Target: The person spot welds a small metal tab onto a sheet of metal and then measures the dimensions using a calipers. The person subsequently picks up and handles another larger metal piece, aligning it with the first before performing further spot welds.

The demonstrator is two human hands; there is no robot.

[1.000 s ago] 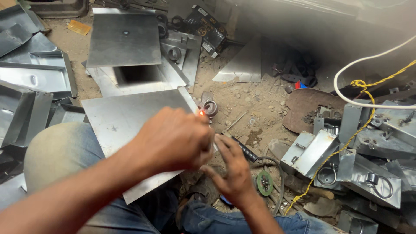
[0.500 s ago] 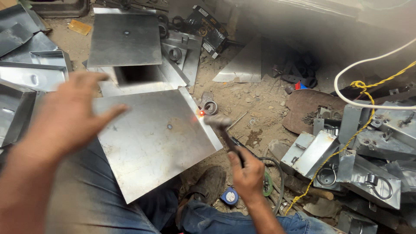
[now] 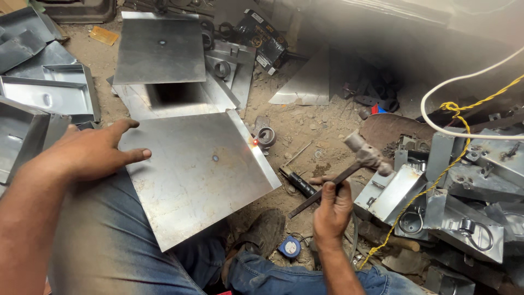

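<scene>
Right hand (image 3: pixel 331 210) grips hammer (image 3: pixel 349 166), head up-right; left hand (image 3: pixel 90 153) spread on metal sheet (image 3: pixel 202 175).

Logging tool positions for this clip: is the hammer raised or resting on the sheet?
Raised. The right hand grips the hammer by its handle, head up in the air, clear of the metal sheet.

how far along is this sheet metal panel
Done: the metal panel already has a folded edge along its right side, and a spot glows at its corner. In hand: the left hand steadies the panel while the right hand holds a hammer raised. Left: cannot tell.
</scene>
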